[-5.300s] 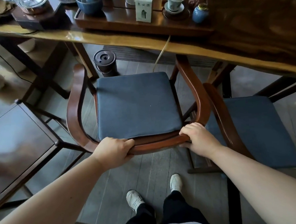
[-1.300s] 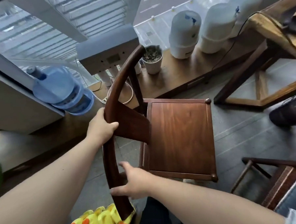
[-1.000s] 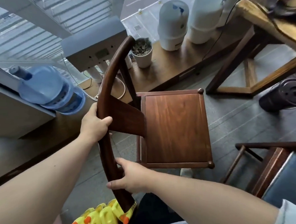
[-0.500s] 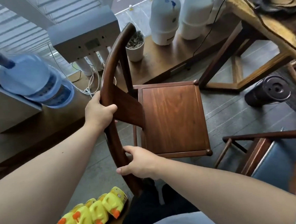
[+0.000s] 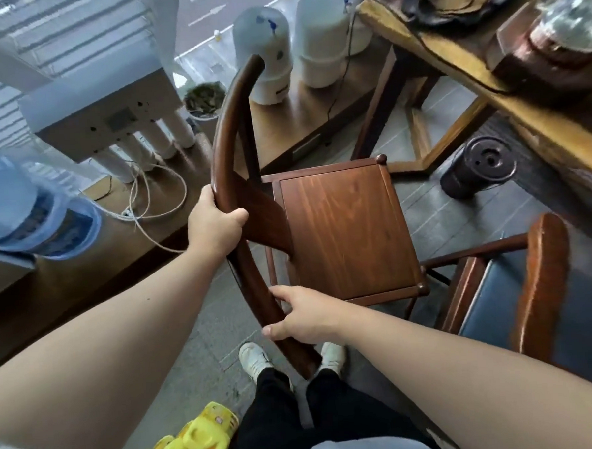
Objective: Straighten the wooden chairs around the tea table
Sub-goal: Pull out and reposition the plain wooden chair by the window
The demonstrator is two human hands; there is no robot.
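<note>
Shifted closer to the black canister [image 5: 476, 166] and the counter [image 5: 468, 64] than half a second ago, the wooden chair [image 5: 343, 228] stands on the grey floor, bare seat toward the counter's leg frame. White shoes [image 5: 257, 360] now show beneath its curved back rail. The left hand [image 5: 214, 228] has its fingers wrapped round the rail's middle. The right hand [image 5: 306, 314] clasps the rail's lower end, thumb on one side and fingers on the other. A blue-cushioned chair [image 5: 531, 297] stands just beside it on the right.

Two chairs [image 5: 346, 228] [image 5: 539, 280] (one cushioned), two white tanks [image 5: 265, 54] [image 5: 325, 34].
</note>
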